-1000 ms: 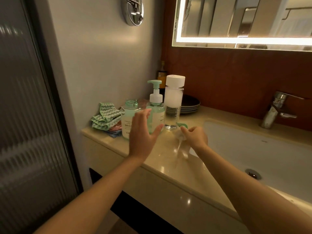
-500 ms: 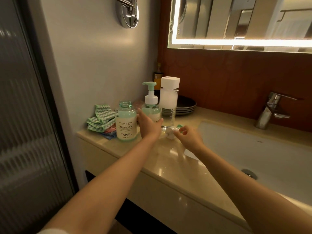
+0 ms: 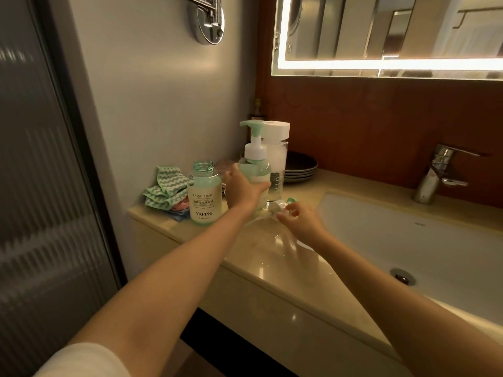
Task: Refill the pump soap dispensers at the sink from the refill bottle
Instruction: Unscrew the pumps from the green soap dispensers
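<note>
An open green-tinted dispenser bottle (image 3: 204, 191), labelled YAPING and without its pump, stands on the counter (image 3: 272, 270). To its right my left hand (image 3: 243, 190) grips a second dispenser (image 3: 255, 170) round its body; its green and white pump is still on. Behind that stands a tall clear refill bottle (image 3: 276, 131) with a white cap. The removed pump head (image 3: 279, 205) lies on the counter by the basin's corner. My right hand (image 3: 300, 223) hovers just right of it, fingers relaxed and fingertips touching it.
A green zigzag cloth (image 3: 163, 186) lies bunched at the counter's left end. Dark plates (image 3: 302, 167) are stacked against the back wall. The white basin (image 3: 408, 240) and chrome faucet (image 3: 438, 172) lie to the right. A ribbed glass door (image 3: 40, 186) stands at the left.
My left hand reached past the open bottle and closed round the second dispenser. My right hand laid the pump head on the counter and loosened its fingers.
</note>
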The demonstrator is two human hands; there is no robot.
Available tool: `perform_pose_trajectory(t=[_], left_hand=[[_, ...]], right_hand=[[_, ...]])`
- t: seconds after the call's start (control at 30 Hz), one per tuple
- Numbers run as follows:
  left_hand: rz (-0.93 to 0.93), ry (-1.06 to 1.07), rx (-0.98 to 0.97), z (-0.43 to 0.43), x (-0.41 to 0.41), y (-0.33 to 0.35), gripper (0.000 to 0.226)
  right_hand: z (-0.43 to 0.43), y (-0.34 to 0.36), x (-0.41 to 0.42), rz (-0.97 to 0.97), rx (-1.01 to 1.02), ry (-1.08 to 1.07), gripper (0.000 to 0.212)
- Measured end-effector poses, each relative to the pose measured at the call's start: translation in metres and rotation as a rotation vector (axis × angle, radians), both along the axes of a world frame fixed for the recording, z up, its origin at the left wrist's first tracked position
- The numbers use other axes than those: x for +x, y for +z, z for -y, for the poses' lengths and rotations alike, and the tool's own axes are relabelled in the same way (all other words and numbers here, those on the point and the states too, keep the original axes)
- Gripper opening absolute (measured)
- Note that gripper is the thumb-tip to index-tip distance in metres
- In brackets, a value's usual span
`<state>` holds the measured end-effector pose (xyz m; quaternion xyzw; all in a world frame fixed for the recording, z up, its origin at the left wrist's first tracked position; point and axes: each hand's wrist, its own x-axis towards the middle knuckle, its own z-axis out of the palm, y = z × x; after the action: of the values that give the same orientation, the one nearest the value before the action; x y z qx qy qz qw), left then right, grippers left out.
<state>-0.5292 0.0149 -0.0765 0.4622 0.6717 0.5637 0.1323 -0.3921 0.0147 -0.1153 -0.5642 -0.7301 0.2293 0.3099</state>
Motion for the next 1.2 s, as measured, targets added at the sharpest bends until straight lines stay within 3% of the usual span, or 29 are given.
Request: perform_pose_trajectory(t=[0.2, 0.4, 0.5, 0.67, 0.87, 0.97, 1.07, 1.2], left_hand=[[-0.063, -0.047, 0.018, 0.018, 0.003, 0.028, 0.078], [-0.002, -0.179, 0.035, 0.052, 0.02, -0.005, 0.078], [-0.011, -0.212, 0.008, 0.065, 0.032, -0.028, 0.078], [-0.087, -0.271, 0.027, 0.076, 0.042, -0.038, 0.081], [-0.078, -0.283, 0.031, 0.079, 0.039, -0.04, 0.081], [-0.086, -0.271, 0.051, 0.08, 0.04, -0.042, 0.08], [-0.097, -0.259, 0.066, 0.08, 0.041, -0.045, 0.083], [-0.075, -0.264, 0.083, 0.081, 0.042, -0.048, 0.082]], right_hand=[[0.003, 0.008, 0.0, -0.07, 0.034, -0.044, 0.034], [0.018, 0.047, 0.015, -0.395, 0.362, -0.117, 0.029], [0.028, 0.059, 0.014, -0.287, 0.533, -0.073, 0.033], [0.032, 0.057, -0.001, -0.071, 0.482, -0.013, 0.063], [0.038, 0.062, -0.004, -0.237, 0.319, 0.069, 0.042], [0.044, 0.064, -0.003, -0.333, 0.232, 0.158, 0.045], [0.043, 0.068, -0.002, -0.336, 0.287, 0.085, 0.056], [0.04, 0.07, -0.001, -0.314, 0.438, -0.009, 0.039]])
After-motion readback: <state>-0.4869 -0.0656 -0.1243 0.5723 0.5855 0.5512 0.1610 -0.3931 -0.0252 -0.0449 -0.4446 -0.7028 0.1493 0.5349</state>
